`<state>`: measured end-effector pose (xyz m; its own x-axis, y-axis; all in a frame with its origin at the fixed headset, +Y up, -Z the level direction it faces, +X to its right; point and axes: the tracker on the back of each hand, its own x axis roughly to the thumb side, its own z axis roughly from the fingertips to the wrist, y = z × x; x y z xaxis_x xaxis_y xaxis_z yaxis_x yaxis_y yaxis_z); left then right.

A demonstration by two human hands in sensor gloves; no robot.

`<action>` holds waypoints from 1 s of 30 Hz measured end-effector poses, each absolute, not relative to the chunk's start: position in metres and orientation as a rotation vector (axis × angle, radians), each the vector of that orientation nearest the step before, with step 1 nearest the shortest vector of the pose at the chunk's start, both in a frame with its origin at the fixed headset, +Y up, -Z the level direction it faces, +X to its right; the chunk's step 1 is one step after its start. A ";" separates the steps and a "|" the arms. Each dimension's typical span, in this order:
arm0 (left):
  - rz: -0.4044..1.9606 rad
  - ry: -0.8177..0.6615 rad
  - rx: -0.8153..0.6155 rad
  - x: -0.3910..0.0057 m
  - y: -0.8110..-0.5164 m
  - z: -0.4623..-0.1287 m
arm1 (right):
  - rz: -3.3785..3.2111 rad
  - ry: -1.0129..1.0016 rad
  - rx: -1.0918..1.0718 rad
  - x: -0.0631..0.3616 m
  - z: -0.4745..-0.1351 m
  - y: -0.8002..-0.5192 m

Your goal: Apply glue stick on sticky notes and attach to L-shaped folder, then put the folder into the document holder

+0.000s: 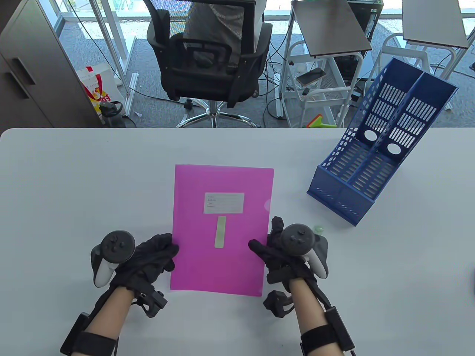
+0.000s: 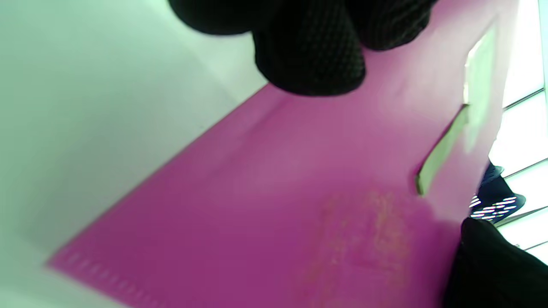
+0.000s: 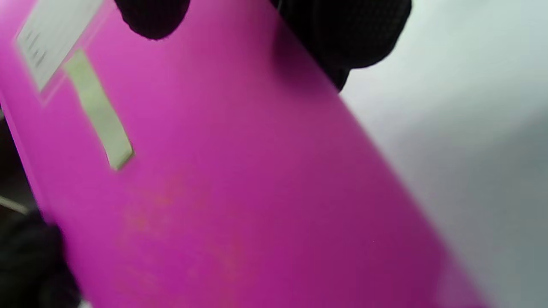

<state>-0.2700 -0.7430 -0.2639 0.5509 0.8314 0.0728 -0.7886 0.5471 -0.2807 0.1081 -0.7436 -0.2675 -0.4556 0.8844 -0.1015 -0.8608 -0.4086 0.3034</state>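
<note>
L hand (image 1: pixel 154 256) grips the left long edge of the pink folder (image 1: pixel 222 259), fingers curled onto it near the lower part. The folder lies on the table (image 1: pixel 74 178), long axis running away from the person, w/ a pale green sticky note (image 1: pixel 220 231) stuck under its white label (image 1: pixel 223 203). R hand (image 1: pixel 276 250) grips the folder's right long edge, thumb on top. Blue document holder (image 1: pixel 374 155) stands right of the folder and farther back, well apart, slots open up and leftward. R hand is nearer it, so the carry likely goes right and away; the folder probably needs tipping up on edge.

bright daylight; wrist views blurred, perhaps overexposed
</note>
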 end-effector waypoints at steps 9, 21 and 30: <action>0.906 -0.157 -0.060 -0.275 -0.727 -0.259 | 2.473 0.273 0.512 0.088 -0.259 -0.697; 1.051 -0.185 -0.045 -0.277 -0.726 -0.258 | 2.357 -0.511 0.128 0.147 -0.257 -0.606; 1.080 -0.181 -0.110 -0.272 -0.736 -0.259 | 2.427 -0.849 -0.512 0.252 -0.244 -0.570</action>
